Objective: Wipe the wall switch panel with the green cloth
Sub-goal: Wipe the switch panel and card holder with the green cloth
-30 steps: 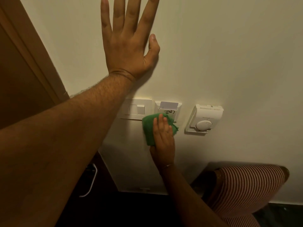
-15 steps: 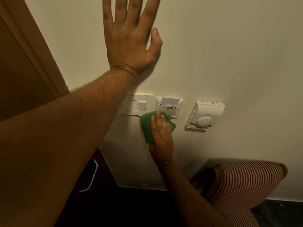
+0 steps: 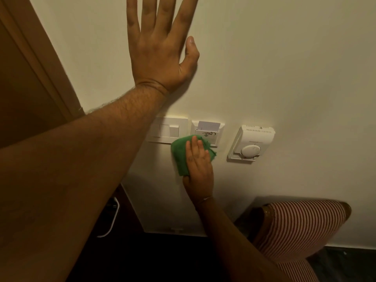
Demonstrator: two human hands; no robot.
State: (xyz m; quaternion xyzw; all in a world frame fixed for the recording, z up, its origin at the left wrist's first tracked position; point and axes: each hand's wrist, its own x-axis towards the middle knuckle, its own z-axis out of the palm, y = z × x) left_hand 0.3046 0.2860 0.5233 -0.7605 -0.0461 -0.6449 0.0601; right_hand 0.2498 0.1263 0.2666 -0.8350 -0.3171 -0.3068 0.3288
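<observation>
My left hand [image 3: 160,49] is spread flat against the cream wall, high above the white wall switch panel [image 3: 167,130]; its forearm crosses in front of the panel's left edge. My right hand [image 3: 199,161] presses the green cloth [image 3: 180,153] flat on the wall just below the gap between the switch panel and the key card holder [image 3: 207,130]. The cloth's top overlaps the holder's lower left corner. A card stands in the holder's slot.
A white thermostat [image 3: 250,143] with a round dial is mounted to the right. A wooden door frame [image 3: 40,64] runs down the left. A striped upholstered chair [image 3: 295,226] stands against the wall at lower right. A white cable [image 3: 110,222] hangs at lower left.
The cloth and my right hand slid slightly left and up along the bottom of the card holder. My left hand has stayed flat on the wall.
</observation>
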